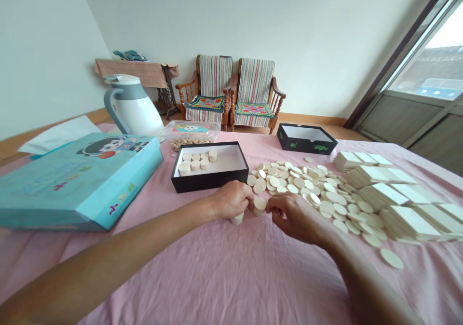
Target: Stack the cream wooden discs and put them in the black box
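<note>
My left hand point(233, 199) is closed, its fingers curled down around a short stack of round wooden discs point(237, 219) on the pink cloth. Just right of it stands a second low stack of discs point(259, 205), between my two hands. My right hand point(291, 214) has its fingers bent inward, the fingertips at the right edge of that second stack; whether something is pinched in them is hidden. Behind my hands spreads a loose pile of pale wooden discs point(298, 182). A black box with a white inside point(231, 158) holds several short disc stacks at its left.
Stacked pale rectangular pieces point(415, 221) stand at the right. Farther back is another black box point(307, 144). A large turquoise box point(83, 175), a white-and-grey jug point(135, 105) and a clear plastic container point(191, 132) with small beads occupy the left. Two wooden armchairs point(255, 84) stand beyond the table.
</note>
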### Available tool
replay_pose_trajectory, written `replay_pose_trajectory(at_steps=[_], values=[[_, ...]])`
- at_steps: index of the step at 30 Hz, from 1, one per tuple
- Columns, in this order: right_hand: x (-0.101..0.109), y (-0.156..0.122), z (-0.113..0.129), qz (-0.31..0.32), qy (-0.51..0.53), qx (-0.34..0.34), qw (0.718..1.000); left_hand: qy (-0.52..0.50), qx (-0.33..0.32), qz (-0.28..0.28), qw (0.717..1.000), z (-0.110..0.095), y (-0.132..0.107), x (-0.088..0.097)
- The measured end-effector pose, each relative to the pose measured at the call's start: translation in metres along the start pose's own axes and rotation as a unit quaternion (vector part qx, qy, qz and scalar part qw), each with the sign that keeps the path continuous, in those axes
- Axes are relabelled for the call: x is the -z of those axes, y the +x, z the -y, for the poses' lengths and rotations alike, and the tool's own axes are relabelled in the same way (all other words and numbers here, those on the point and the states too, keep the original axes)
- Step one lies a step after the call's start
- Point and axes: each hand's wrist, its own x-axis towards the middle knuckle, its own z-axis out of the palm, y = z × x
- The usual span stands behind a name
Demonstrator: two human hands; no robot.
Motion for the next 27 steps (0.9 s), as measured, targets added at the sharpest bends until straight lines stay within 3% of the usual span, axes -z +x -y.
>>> replay_pose_trajectory(at_steps=[3,7,10,12,15,19,23,27], values=[[0.005,-0.001,-0.008,-0.017,-0.002,-0.011,1.000,-0.003,-0.003,-0.024,1.000,-0.001,-0.006,0.006],[0.014,-0.002,-0.026,-0.060,-0.003,-0.029,0.998,0.007,0.021,-0.131,0.991,0.001,-0.027,0.016],[0.015,-0.002,-0.031,-0.037,-0.007,0.020,0.999,-0.001,0.040,-0.226,0.973,0.009,-0.051,0.014],[0.012,-0.001,-0.029,-0.017,-0.014,0.057,0.998,-0.011,0.054,-0.253,0.966,0.016,-0.067,0.008],[0.006,0.000,-0.024,0.008,-0.026,0.081,0.996,-0.036,0.071,-0.274,0.958,0.027,-0.084,-0.001],[0.000,0.000,-0.025,0.019,-0.036,0.074,0.996,-0.053,0.088,-0.296,0.950,0.035,-0.089,-0.004],[0.000,0.002,-0.027,-0.047,-0.010,0.035,0.998,-0.057,0.087,-0.298,0.949,0.036,-0.086,-0.001],[0.000,0.006,-0.014,-0.125,0.050,-0.005,0.991,-0.056,0.090,-0.282,0.953,0.038,-0.086,-0.003]])
